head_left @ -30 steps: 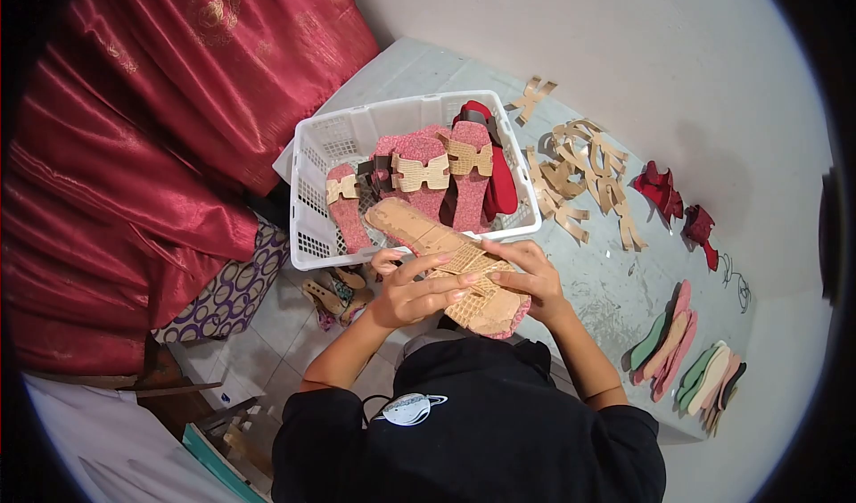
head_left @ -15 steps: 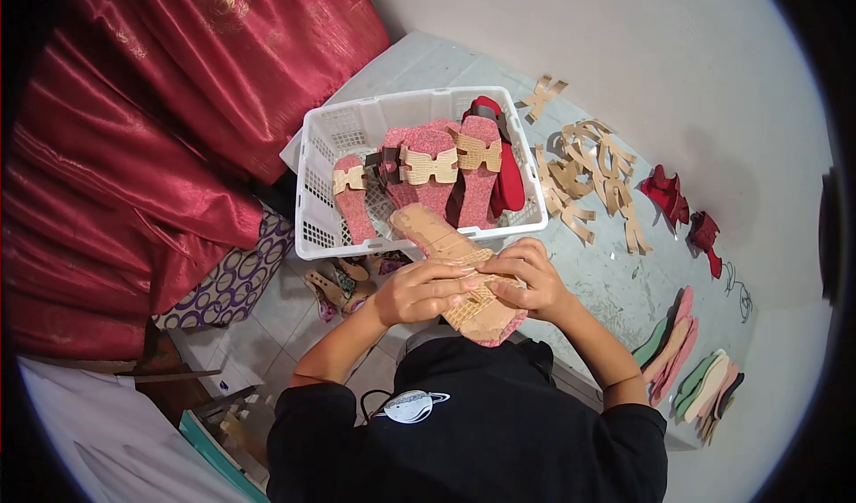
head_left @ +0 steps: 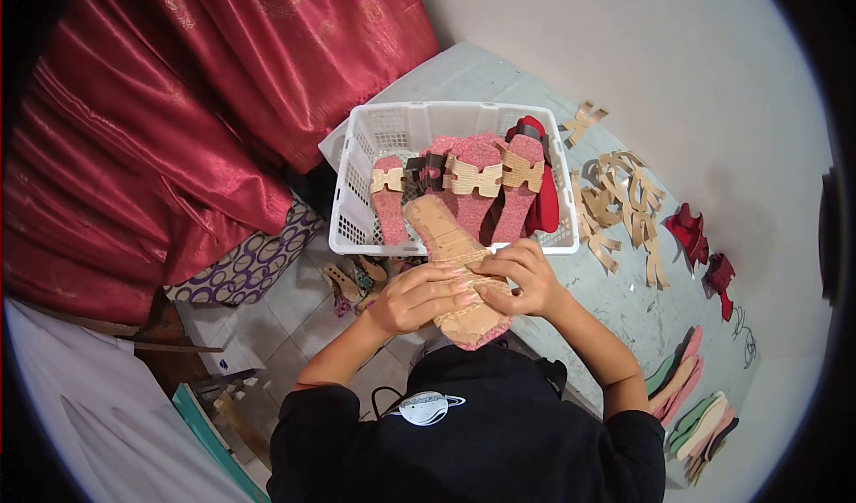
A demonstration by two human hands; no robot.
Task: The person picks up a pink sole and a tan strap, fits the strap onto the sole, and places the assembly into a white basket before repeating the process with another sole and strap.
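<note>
Between my two hands is a sandal sole (head_left: 439,222), its tan underside turned up and pink glitter showing at the rim. Tan woven-pattern strap ends lie across its middle. My left hand (head_left: 417,300) grips the sole's left side, fingers over the strap ends. On the other side my right hand (head_left: 522,278) is closed, thumb and fingers pressing on the strap and sole edge. Just beyond the hands stands a white plastic basket (head_left: 446,248) holding several pink glitter sandals (head_left: 474,180) with cream, tan or dark straps, plus a red one (head_left: 546,204).
The basket rests on a grey table (head_left: 615,311). Loose tan straps (head_left: 624,200) and red straps (head_left: 688,234) lie right of it. Coloured soles (head_left: 682,378) are at the lower right. A red curtain (head_left: 223,75) hangs left; more sandals (head_left: 341,282) are on the floor.
The view has shifted, so the basket and table appear further right and lower. The sole has turned slightly more upright in my hands, and both hands keep their hold.
</note>
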